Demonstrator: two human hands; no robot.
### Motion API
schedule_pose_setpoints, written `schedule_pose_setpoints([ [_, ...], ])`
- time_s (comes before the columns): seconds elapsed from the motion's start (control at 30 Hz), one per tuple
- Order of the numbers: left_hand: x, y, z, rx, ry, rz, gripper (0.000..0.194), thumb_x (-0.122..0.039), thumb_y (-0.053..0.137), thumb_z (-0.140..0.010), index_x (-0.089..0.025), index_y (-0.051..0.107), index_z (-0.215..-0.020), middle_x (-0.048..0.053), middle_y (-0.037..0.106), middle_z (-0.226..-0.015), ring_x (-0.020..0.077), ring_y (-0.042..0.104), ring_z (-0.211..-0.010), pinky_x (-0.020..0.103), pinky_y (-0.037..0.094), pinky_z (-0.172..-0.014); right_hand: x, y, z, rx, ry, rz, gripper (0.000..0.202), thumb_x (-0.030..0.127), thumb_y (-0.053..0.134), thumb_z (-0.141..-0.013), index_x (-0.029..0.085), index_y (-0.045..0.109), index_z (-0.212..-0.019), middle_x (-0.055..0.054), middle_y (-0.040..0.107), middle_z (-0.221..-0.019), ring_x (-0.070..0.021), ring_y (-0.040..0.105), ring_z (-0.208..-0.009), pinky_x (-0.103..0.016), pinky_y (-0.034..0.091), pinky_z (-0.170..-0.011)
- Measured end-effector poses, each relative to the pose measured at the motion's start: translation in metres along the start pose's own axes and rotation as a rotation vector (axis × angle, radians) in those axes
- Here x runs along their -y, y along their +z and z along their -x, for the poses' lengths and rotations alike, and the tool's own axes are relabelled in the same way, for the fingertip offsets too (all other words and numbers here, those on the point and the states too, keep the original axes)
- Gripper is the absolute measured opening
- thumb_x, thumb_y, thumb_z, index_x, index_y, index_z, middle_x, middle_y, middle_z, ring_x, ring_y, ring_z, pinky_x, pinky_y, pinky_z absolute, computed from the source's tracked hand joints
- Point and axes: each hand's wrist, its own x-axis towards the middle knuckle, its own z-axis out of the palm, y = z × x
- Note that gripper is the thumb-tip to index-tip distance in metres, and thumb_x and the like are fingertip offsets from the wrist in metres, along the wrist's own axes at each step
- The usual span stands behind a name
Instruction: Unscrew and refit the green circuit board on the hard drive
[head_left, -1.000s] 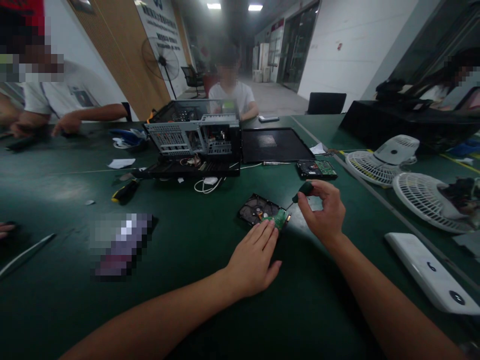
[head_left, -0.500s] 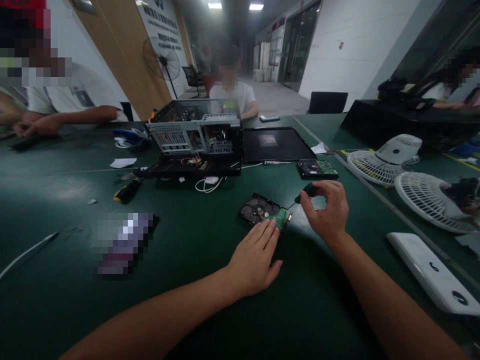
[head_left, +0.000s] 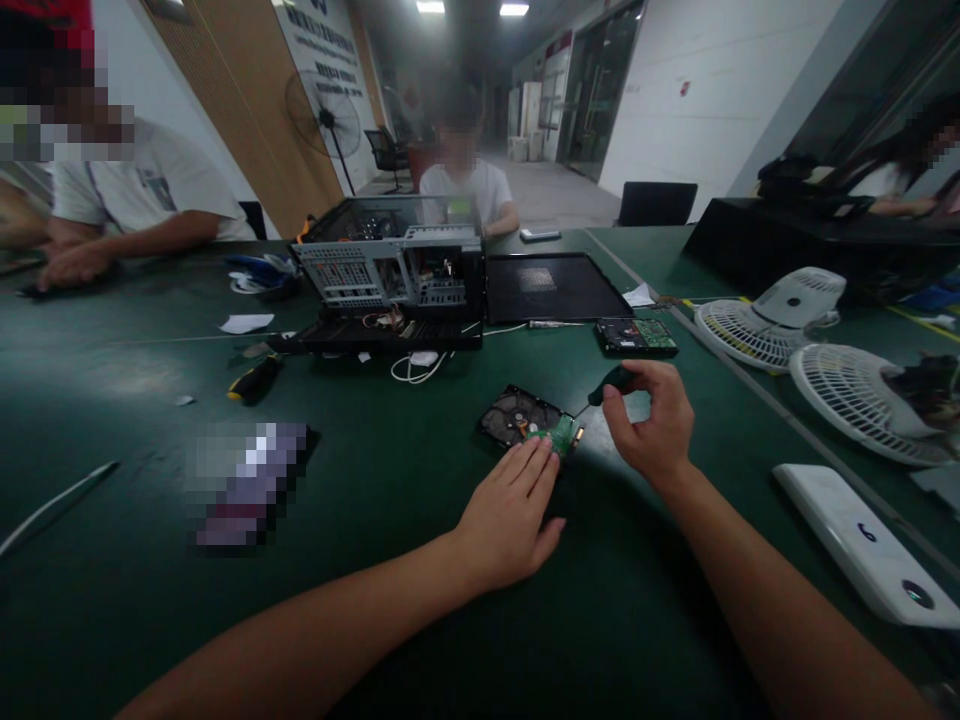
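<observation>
A hard drive (head_left: pixel 510 412) lies on the green table with its green circuit board (head_left: pixel 564 434) facing up. My left hand (head_left: pixel 504 520) rests flat on the near edge of the drive, fingers stretched over part of the board and hiding it. In my right hand (head_left: pixel 657 415) is a screwdriver (head_left: pixel 610 385) with a dark green handle, pinched between thumb and fingers. Its thin shaft slants down to the board's far right corner. Whether the tip sits in a screw is too small to tell.
Behind the drive stands an opened computer case (head_left: pixel 382 280), beside a black side panel (head_left: pixel 555 288). A second hard drive (head_left: pixel 636 338) lies farther right. White fan parts (head_left: pixel 765 325) and a white casing (head_left: pixel 862 545) are at right. A yellow-black tool (head_left: pixel 255 380) lies left. Other people sit around.
Almost nothing differs. Both hands, the drive and the screwdriver stay in place, and the seated person at far left has shifted slightly.
</observation>
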Motion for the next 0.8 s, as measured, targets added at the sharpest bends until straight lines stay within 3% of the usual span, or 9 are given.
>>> schedule_pose_setpoints([
  [0.37, 0.0015, 0.0043, -0.0004, -0.003, 0.002, 0.006, 0.074, -0.05, 0.046, -0.102, -0.005, 0.033, -0.158, 0.02, 0.026, -0.167, 0.033, 0.02, -0.157, 0.048, 0.021, -0.128, 0.0054, -0.0023, -0.0045, 0.017, -0.037, -0.001, 0.037, 0.021, 0.068, -0.088, 0.023, 0.06, -0.124, -0.004, 0.062, -0.092, -0.0214, 0.062, -0.082, -0.042, 0.056, -0.077],
  [0.57, 0.0013, 0.0029, -0.0004, -0.002, 0.004, 0.003, 0.074, -0.051, 0.045, -0.102, -0.005, 0.032, -0.158, 0.02, 0.026, -0.167, 0.0329, 0.02, -0.157, 0.049, 0.021, -0.128, 0.0032, 0.0024, -0.0014, -0.038, -0.02, -0.01, 0.04, 0.026, 0.077, -0.084, 0.024, 0.06, -0.12, -0.002, 0.061, -0.089, -0.02, 0.062, -0.079, -0.039, 0.058, -0.074],
  [0.8, -0.0002, -0.0005, -0.0008, 0.009, -0.004, -0.002, 0.073, -0.051, 0.044, -0.103, -0.006, 0.033, -0.158, 0.02, 0.026, -0.167, 0.032, 0.02, -0.157, 0.047, 0.021, -0.128, 0.0017, 0.0045, 0.0001, -0.006, -0.021, -0.032, 0.044, 0.023, 0.073, -0.086, 0.023, 0.057, -0.127, -0.01, 0.064, -0.119, -0.0213, 0.068, -0.092, -0.04, 0.063, -0.076],
])
